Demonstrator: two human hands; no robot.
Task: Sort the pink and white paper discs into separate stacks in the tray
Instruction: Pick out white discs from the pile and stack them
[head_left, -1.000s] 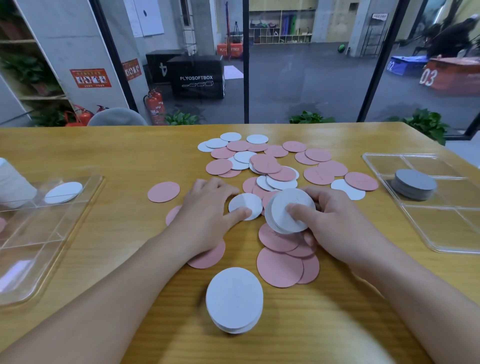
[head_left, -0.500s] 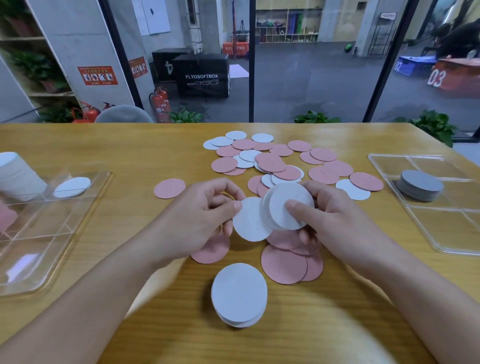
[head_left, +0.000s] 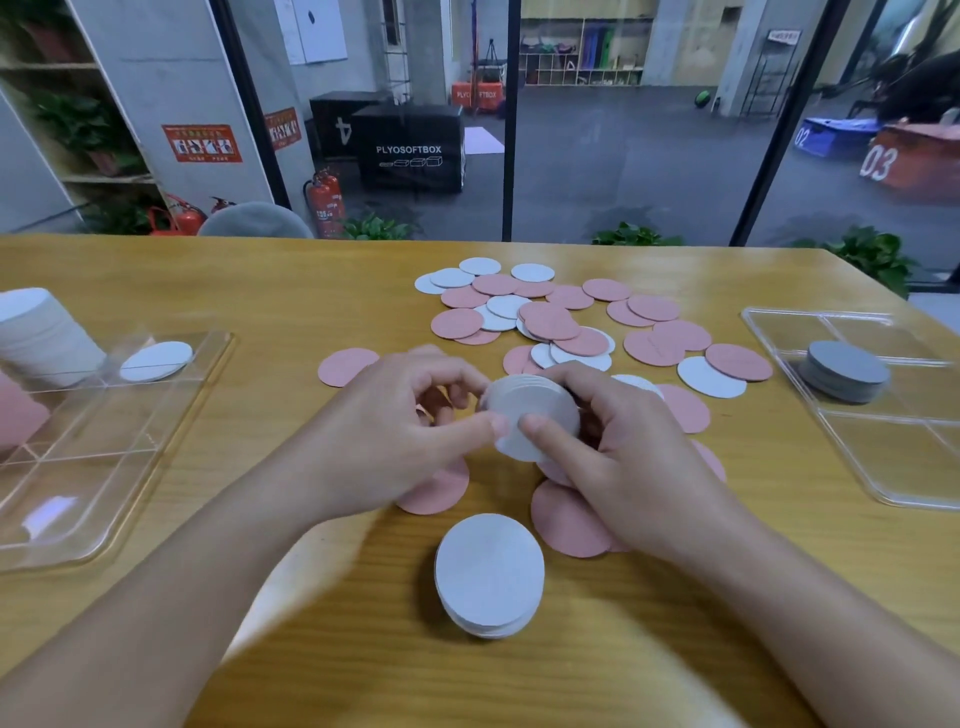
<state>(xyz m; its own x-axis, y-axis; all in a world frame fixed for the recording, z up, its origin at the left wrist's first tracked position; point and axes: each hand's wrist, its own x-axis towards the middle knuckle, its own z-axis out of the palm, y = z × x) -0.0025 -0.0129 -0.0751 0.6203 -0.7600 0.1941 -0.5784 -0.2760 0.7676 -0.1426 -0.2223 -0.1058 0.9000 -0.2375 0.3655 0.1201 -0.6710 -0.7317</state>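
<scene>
Holding a small sheaf of flat, round white paper discs (head_left: 530, 415) above the wooden table (head_left: 260, 291), the right hand (head_left: 623, 457) curls around it, thumb on its near face. The left hand (head_left: 395, 436) pinches its left edge, while loose matte pink discs (head_left: 550, 322) lie scattered behind, outside the clear plastic tray (head_left: 104, 441).

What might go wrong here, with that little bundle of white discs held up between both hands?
1. The held white discs are fanned unevenly and gripped only at their edges by the left hand and right hand, so one could slip out onto the pink discs below.
2. The white stack on the table sits right between the forearms; a forearm might knock it over.
</scene>
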